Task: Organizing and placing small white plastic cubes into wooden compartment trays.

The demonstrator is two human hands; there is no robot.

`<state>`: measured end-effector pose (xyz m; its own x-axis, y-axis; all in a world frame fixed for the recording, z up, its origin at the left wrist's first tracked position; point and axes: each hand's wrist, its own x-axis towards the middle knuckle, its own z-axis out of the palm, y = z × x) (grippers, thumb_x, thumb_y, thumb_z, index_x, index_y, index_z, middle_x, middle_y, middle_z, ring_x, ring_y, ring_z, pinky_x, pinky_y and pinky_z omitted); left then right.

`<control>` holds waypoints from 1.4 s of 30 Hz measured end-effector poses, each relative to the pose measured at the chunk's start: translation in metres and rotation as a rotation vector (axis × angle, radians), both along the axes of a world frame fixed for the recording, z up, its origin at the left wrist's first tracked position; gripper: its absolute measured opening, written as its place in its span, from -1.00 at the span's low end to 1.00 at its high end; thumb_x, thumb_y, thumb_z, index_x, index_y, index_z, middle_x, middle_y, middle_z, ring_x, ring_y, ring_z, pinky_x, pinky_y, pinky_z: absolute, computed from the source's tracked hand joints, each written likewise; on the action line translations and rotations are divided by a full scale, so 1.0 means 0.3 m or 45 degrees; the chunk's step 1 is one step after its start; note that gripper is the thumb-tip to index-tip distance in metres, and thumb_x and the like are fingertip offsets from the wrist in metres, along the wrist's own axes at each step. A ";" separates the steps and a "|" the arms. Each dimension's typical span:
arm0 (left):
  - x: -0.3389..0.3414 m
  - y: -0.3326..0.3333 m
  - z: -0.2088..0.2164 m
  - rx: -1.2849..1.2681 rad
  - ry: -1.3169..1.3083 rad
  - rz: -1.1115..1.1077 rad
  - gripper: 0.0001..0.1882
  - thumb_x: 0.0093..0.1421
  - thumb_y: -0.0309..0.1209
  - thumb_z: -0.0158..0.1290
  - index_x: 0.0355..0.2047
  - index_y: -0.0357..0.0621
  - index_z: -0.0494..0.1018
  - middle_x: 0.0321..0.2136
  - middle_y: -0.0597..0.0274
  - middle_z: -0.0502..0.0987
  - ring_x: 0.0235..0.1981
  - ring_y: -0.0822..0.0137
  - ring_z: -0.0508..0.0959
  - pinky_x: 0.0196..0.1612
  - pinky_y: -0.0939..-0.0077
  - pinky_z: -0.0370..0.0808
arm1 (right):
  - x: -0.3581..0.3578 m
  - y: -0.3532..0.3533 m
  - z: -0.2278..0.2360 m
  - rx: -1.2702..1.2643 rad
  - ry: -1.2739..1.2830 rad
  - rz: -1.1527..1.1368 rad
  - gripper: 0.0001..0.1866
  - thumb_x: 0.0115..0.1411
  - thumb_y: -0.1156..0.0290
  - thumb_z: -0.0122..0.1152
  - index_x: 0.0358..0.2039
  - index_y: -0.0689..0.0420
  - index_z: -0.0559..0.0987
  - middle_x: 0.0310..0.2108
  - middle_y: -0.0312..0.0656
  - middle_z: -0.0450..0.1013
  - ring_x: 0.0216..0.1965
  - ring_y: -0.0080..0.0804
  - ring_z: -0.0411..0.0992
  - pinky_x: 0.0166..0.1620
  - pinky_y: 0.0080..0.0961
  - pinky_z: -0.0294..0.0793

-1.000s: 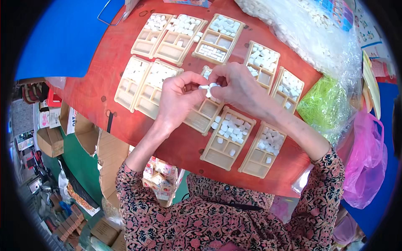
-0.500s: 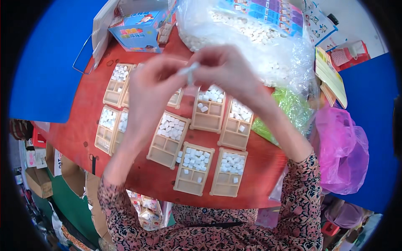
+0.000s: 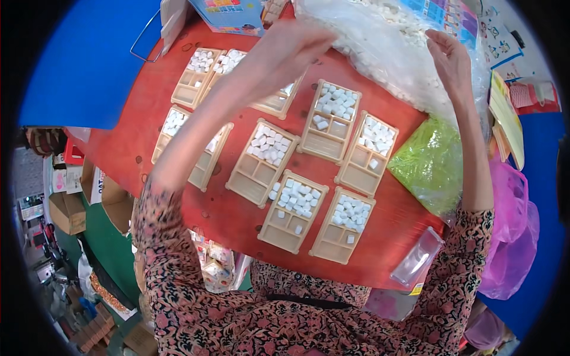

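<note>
Several beige compartment trays (image 3: 323, 143) lie on the red table, each with small white cubes (image 3: 270, 146) heaped in its large section. A few trays also have one or two cubes in smaller sections. Over the upper-left trays passes my left hand (image 3: 294, 50), smeared by motion, its fingers pointing at the big clear bag (image 3: 362, 44) of white pieces. What it holds, if anything, does not show. My right hand (image 3: 448, 62) is at the right part of that bag, fingers bent and fingertips drawn together; whatever is between them is too small to make out.
A blue printed box (image 3: 231, 16) stands at the far left. Right of the trays lies a green plastic bag (image 3: 430, 163), with a clear plastic case (image 3: 417, 256) by the near edge. A pink bag (image 3: 507, 231) hangs at the right, beside a yellowish booklet (image 3: 507, 121).
My hands were together over the trays with a small pale piece between them; now they are apart, the right over the bag. The view has shifted, and the clear case has come into sight.
</note>
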<state>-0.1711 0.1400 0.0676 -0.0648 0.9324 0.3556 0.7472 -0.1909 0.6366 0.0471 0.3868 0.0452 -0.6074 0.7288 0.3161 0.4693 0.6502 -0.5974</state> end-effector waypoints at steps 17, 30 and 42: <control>0.227 -0.589 -0.257 -0.637 0.383 0.223 0.03 -0.01 -0.13 0.23 0.27 -0.47 -0.08 0.34 -0.20 -0.20 0.38 -0.12 -0.21 0.31 -0.18 -0.14 | -0.174 -0.860 -0.143 -0.111 -0.218 0.980 -0.89 -0.01 0.56 0.19 -0.44 0.29 0.47 -0.43 0.01 0.41 -0.29 0.04 0.42 -0.27 -0.19 0.42; 0.190 -0.586 -0.295 -0.507 0.402 0.339 -0.06 0.05 -0.19 0.19 0.27 -0.43 -0.05 0.34 -0.15 -0.19 0.38 -0.10 -0.19 0.31 -0.13 -0.13 | -0.205 -0.821 -0.189 -0.133 -0.102 0.768 -0.84 -0.02 0.64 0.18 -0.38 0.26 0.44 -0.36 -0.04 0.40 -0.32 0.01 0.41 -0.29 -0.21 0.38; 0.172 -0.586 -0.308 -0.478 0.475 0.393 -0.21 0.12 -0.34 0.11 0.29 -0.26 0.02 0.35 -0.07 -0.15 0.37 -0.08 -0.14 0.32 -0.06 -0.10 | -0.125 -1.012 -0.155 0.354 -0.504 1.076 -0.73 -0.12 0.54 0.15 -0.31 0.21 0.48 -0.36 -0.16 0.35 -0.25 -0.27 0.40 -0.29 -0.37 0.48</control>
